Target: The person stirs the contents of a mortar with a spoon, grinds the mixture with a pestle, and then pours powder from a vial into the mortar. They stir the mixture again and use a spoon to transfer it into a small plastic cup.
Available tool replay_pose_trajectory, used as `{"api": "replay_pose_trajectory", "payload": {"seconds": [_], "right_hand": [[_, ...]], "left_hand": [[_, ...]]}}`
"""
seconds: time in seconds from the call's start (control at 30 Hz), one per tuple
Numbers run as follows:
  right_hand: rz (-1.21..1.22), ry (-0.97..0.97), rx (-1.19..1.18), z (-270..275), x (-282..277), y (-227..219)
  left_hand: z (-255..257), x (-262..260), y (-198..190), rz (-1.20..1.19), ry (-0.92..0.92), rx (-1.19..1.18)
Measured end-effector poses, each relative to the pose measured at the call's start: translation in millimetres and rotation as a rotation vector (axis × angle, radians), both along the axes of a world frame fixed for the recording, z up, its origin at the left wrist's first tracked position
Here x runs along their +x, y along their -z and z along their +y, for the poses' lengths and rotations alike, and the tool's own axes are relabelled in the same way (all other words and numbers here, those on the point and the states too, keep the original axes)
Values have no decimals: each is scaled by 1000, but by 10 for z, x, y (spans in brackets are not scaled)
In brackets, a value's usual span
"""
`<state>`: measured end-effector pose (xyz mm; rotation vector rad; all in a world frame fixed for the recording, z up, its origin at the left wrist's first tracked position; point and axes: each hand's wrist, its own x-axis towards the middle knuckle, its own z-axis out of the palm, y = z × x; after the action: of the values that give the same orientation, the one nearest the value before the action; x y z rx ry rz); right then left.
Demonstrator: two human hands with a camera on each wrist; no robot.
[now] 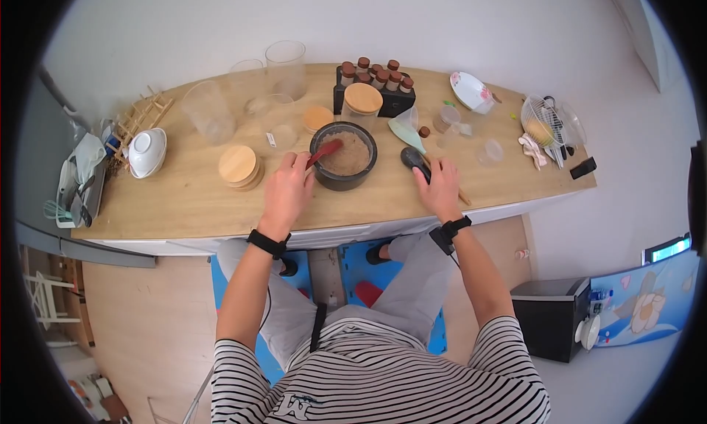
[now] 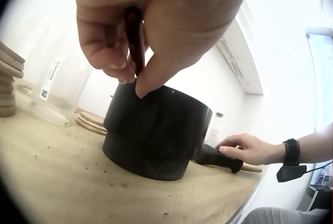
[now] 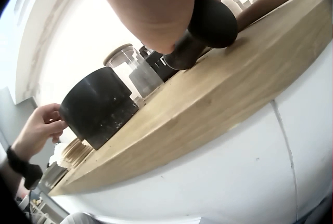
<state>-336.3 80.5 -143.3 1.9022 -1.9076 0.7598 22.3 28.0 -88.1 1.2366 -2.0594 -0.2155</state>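
Note:
A black stone mortar (image 1: 376, 157) stands on the wooden counter, holding brown powder (image 1: 353, 153). My left hand (image 1: 287, 190) pinches the dark red handle (image 2: 135, 39) of a small brush with a red head (image 1: 331, 147). The brush slants over the mortar's left rim, its head on the powder. To the right, a black pestle (image 1: 414, 161) lies on the counter near the front edge. My right hand (image 1: 442, 188) holds it from above, thumb and fingers on either side. A wooden stick (image 1: 463, 196) lies under that hand, mostly hidden.
Behind the mortar stand a wood-lidded jar (image 1: 363, 100) and a black rack (image 1: 403, 103) of small bottles. A lidded jar (image 1: 241, 167), clear containers (image 1: 208, 113) and white bowls (image 1: 147, 153) are at left. A pale green scoop (image 1: 404, 132), plastic cups (image 1: 446, 117) and a wire basket (image 1: 541, 122) are at right.

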Motion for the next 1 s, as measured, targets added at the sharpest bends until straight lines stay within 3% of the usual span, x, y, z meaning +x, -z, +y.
{"api": "replay_pose_trajectory", "payload": {"seconds": [0.17,0.27,0.37,0.47,0.6,0.67,1.0], "right_hand": [[26,-85,7,-621,21,-515],[-137,-218,131,-1223,179,-931],[58,-321,127,-1861,274,-1062],[278,-348,287,-2196,411,-1182],[360,-284,348,-2460,424,-933],[259,-326,285,-2472,386,-913],[-9,-375,228,-2189,260,-1274]], "left_hand": [[-38,16,-57,13,30,38],[-108,21,14,39,42,48],[-171,0,49,65,47,59],[-206,11,14,48,35,88],[-129,116,-69,67,11,163],[-96,174,-74,68,3,167],[14,381,-48,150,27,260]]}}
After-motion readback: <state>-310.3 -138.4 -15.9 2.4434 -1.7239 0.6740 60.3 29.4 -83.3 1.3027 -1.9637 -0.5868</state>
